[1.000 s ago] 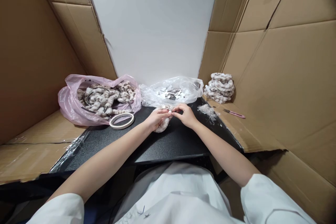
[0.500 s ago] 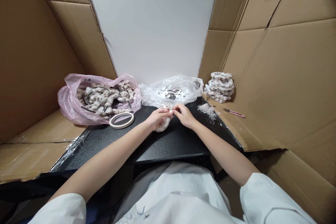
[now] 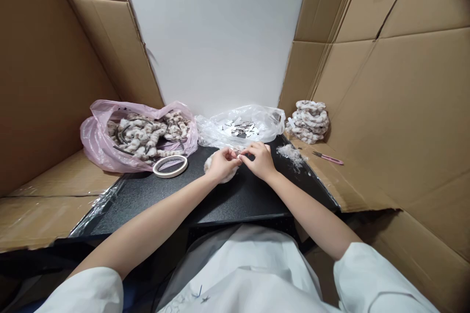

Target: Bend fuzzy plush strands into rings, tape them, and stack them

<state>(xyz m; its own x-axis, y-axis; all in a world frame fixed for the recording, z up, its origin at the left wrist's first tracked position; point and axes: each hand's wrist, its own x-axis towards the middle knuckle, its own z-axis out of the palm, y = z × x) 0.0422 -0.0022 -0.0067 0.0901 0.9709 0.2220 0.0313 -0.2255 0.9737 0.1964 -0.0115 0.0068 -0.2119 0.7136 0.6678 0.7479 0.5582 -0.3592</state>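
My left hand [image 3: 223, 163] is closed on a fluffy white-and-brown furry band [image 3: 231, 177], which curves out below and left of the fingers just above the black table. My right hand [image 3: 259, 160] meets it from the other side, thumb and forefinger pinched on the same band. Between the fingertips shows a small white bit, too small to name. Most of the band is hidden behind the hands.
On the left, a pink plastic bag [image 3: 96, 142] holds furry pieces with dark strips, beside a roll of tape [image 3: 160, 172]. A clear bag [image 3: 270, 122] of small white-and-metal pieces lies behind my hands. Rightward are fluff [image 3: 291, 153], stacked furry loops [image 3: 310, 122], pink-handled snips [image 3: 330, 159] and cardboard walls [image 3: 414, 107].
My left hand has turned over the band, its back now more toward me. The band has shifted left and shows on both sides of that hand. My right hand stays close by, still pinching.
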